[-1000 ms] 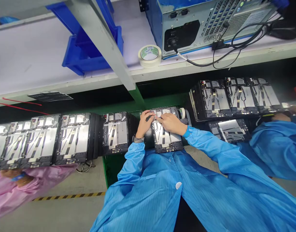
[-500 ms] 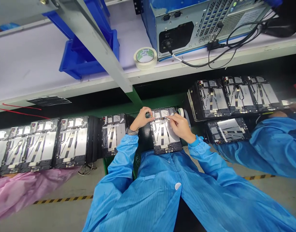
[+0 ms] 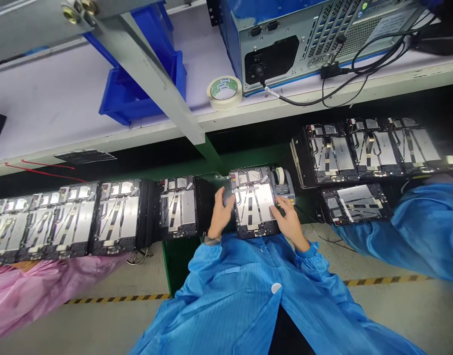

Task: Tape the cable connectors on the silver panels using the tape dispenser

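the left hand [image 3: 221, 215] is open, its fingers spread and slightly curled, just beside the left edge of a flat tablet panel [image 3: 265, 201]; i cannot tell whether its fingertips touch the frame. the right hand [image 3: 290, 222] is also open and well apart from the left, with its fingertips [image 3: 279, 201] at the panel's right edge, gripping nothing.

the panel lies between the hands, its long sides running away from them. it has a smooth, pale metal plate, a black frame, dark strips and thin bent cables. the small labels and parts at its far end are too small to make out.

just past the right hand stands a tape dispenser [image 3: 283, 186] holding a narrow roll, partly hidden by the panel. a dark strip separates the left hand from a matching panel [image 3: 177, 209], and more panels [image 3: 354, 203] lie beyond the right hand.

a metal wristband [image 3: 212, 240] shows at the left wrist, its edge tucked under a ribbed blue smock cuff [image 3: 207, 261]. far ahead of the hands, a shelf [image 3: 82, 93] carries a masking tape roll [image 3: 224, 92], a blue plastic bin [image 3: 139, 93] and a vented computer case [image 3: 307, 44]. a co-worker's pink sleeve [image 3: 34, 291] is cut off by the frame's left edge, and another co-worker's blue sleeve [image 3: 414, 231] by its right.
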Tool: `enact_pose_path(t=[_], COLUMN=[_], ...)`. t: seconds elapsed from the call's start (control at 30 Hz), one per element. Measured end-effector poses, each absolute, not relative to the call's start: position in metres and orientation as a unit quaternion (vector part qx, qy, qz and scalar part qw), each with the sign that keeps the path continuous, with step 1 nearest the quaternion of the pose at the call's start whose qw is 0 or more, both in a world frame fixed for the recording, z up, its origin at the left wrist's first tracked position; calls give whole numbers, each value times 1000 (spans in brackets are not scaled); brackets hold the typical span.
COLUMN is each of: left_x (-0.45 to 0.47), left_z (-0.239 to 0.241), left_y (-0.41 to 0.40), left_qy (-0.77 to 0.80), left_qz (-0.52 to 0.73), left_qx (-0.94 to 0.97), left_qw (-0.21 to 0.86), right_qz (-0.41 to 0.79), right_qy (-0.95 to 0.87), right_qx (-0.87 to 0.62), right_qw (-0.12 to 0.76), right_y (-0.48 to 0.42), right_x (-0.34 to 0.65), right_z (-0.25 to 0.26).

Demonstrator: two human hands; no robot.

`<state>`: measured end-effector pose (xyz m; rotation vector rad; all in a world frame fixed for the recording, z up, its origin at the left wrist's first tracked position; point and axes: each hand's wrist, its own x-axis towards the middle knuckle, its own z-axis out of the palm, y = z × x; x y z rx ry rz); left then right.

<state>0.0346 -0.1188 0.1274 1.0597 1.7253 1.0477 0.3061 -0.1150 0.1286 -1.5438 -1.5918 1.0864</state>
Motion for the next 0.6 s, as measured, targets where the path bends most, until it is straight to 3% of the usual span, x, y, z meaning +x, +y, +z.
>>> enact_pose_path(t=[0.27,0.43,0.6], left_x=[82,-23,-141], left_z=[164,201,201], left_y=[-172,-184,-193], left_qy=[640,709,818], left_qz=[455,441,356], left_qx=[462,444,399], left_qw=[413,325,210], right_qz=[361,536,671], right_qy=[-641,-627,-604], right_qx=[-588,-468,-377], right_qw=[337,317,204], right_y=[-130,-137,-133], right_x=[286,208,87], right_z=[162,198,187])
